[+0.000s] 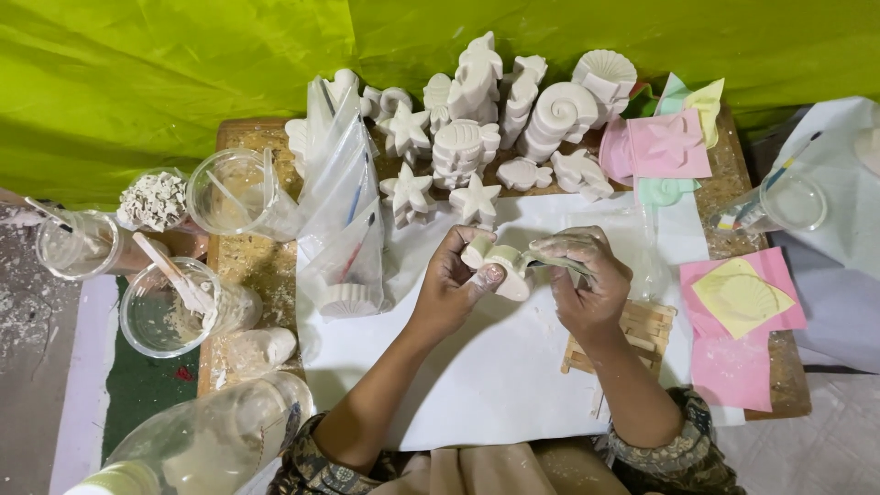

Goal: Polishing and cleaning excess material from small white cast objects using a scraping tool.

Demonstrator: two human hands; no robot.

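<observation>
both hands, left hand (451,280) and right hand (585,280), grip clamped on white plaster piece (500,264) between them.

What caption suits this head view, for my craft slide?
Both hands hold a white plaster cast over white paper, finished sea-shape casts behind.

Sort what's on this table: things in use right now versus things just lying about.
In use:
left hand
right hand
white plaster cast
thin tool

Lying about:
plaster starfish
plaster spiral shell
pink moulds
plastic cup with stirrer
wooden sticks
</observation>
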